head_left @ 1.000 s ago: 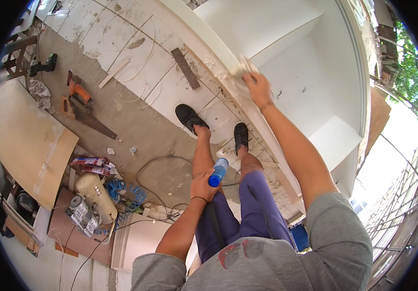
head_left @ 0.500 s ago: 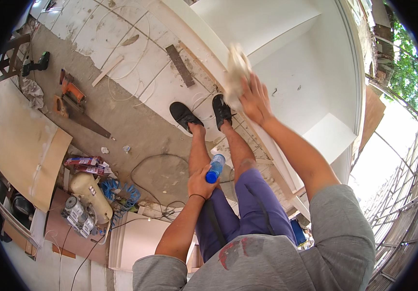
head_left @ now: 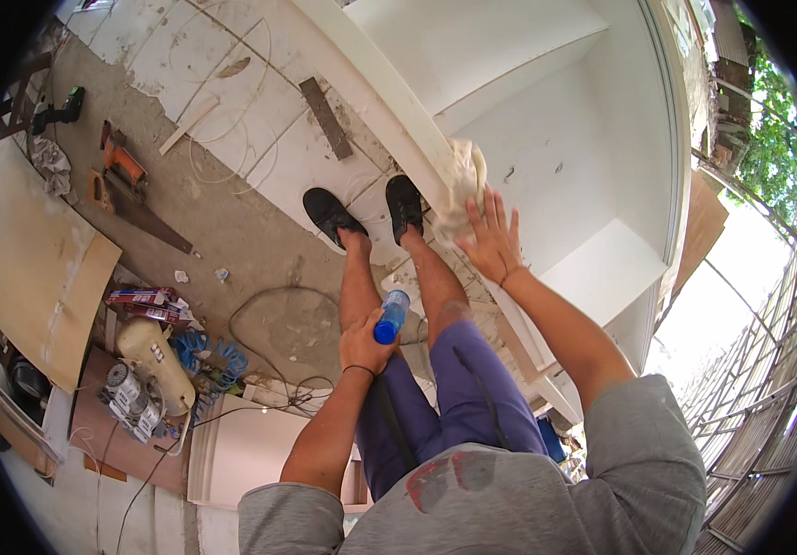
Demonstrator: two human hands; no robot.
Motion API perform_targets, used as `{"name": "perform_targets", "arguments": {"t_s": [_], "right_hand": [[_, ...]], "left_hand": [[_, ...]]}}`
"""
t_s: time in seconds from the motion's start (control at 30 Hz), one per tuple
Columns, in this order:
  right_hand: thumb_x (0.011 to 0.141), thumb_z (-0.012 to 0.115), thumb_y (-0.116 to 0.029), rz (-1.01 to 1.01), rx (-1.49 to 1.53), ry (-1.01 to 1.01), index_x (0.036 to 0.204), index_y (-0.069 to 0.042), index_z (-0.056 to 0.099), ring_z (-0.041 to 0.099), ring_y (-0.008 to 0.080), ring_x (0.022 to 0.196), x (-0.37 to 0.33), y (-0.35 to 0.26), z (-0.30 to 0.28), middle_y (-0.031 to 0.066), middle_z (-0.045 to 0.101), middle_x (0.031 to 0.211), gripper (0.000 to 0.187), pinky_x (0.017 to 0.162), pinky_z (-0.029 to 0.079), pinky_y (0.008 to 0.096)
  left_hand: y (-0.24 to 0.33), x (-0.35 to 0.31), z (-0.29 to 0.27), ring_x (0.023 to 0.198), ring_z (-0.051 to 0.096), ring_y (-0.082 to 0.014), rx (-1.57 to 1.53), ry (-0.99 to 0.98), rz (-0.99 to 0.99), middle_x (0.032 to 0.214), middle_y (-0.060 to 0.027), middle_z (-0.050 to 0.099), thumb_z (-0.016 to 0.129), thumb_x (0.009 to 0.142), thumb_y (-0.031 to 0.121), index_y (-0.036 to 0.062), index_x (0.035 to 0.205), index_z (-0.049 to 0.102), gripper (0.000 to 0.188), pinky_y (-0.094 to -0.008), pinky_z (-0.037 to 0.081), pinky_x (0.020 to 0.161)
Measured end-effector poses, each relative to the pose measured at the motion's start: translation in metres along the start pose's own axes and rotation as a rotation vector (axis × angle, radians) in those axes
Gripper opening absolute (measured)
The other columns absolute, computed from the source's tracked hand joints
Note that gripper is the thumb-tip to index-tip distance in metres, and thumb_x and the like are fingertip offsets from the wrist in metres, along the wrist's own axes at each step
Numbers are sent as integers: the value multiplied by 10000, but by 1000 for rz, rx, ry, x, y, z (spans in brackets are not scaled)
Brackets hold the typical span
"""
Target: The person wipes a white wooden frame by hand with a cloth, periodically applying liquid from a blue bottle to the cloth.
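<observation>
My left hand (head_left: 367,348) is clamped round the blue bottle (head_left: 394,313), near side. My right hand (head_left: 495,246) — spread, unclenched — lies against the pale cloth (head_left: 462,183), which is on the left edge of the white cabinet (head_left: 391,91), farther right.

Left hand (head_left: 364,347), center of frame, wrapped around blue bottle (head_left: 393,316), cap end pointing down-frame. Right hand (head_left: 493,242), right of center, fingers spread against off-white cloth (head_left: 465,176) (slightly blurred), which lies along the edge of white cabinet (head_left: 556,185), upper right. Black shoes (head_left: 405,205) on floor, upper middle; dark strip (head_left: 326,118) just above them. Upper left: cordless drill (head_left: 65,109), orange tool (head_left: 123,166), handsaw (head_left: 156,224) beside it. Lower left: cream air compressor (head_left: 160,363), coiled blue hose (head_left: 224,361) next to it. Greenery (head_left: 773,139), far upper right.
</observation>
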State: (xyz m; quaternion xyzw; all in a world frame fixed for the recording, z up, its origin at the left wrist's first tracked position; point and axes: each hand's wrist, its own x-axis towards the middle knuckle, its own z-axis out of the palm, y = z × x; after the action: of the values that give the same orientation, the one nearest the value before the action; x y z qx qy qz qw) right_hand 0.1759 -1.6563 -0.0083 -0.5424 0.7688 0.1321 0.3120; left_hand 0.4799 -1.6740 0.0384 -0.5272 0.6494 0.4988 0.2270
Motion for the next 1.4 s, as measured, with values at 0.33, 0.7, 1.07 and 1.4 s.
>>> {"name": "perform_targets", "arguments": {"t_s": [0.33, 0.7, 1.07, 1.4], "right_hand": [[874, 565, -530, -165, 181, 413, 1497, -72, 266, 151, 425, 1449, 160, -80, -74, 227, 187, 1564, 830, 1114, 165, 637], [893, 544, -516, -150, 70, 76, 1458, 104, 232, 91, 418, 1470, 21, -4, -5, 275, 105, 1575, 895, 1141, 84, 624], [849, 563, -588, -47, -91, -114, 1518, -16, 176, 94, 404, 1472, 9, -5, -1, 223, 129, 1586, 961, 1132, 104, 648], [865, 489, -644, -169, 69, 471, 1505, -14, 225, 136, 388, 1466, 188, -93, -82, 181, 175, 1588, 936, 1146, 119, 625]], "left_hand": [[7, 2, 14, 936, 652, -354, -24, 15, 23, 1043, -139, 672, 787, 672, 397, 186, 1181, 645, 568, -447, 520, 822], [8, 0, 20, 899, 653, -374, -23, 31, -25, 1029, -160, 671, 772, 696, 404, 182, 1187, 633, 557, -463, 522, 813], [17, -1, 13, 954, 641, -313, 2, -78, -140, 1051, -89, 659, 765, 697, 375, 175, 1211, 620, 570, -428, 506, 851], [15, -4, 21, 924, 650, -368, -40, 26, -42, 1039, -145, 674, 778, 689, 386, 165, 1174, 641, 551, -458, 515, 837]]}}
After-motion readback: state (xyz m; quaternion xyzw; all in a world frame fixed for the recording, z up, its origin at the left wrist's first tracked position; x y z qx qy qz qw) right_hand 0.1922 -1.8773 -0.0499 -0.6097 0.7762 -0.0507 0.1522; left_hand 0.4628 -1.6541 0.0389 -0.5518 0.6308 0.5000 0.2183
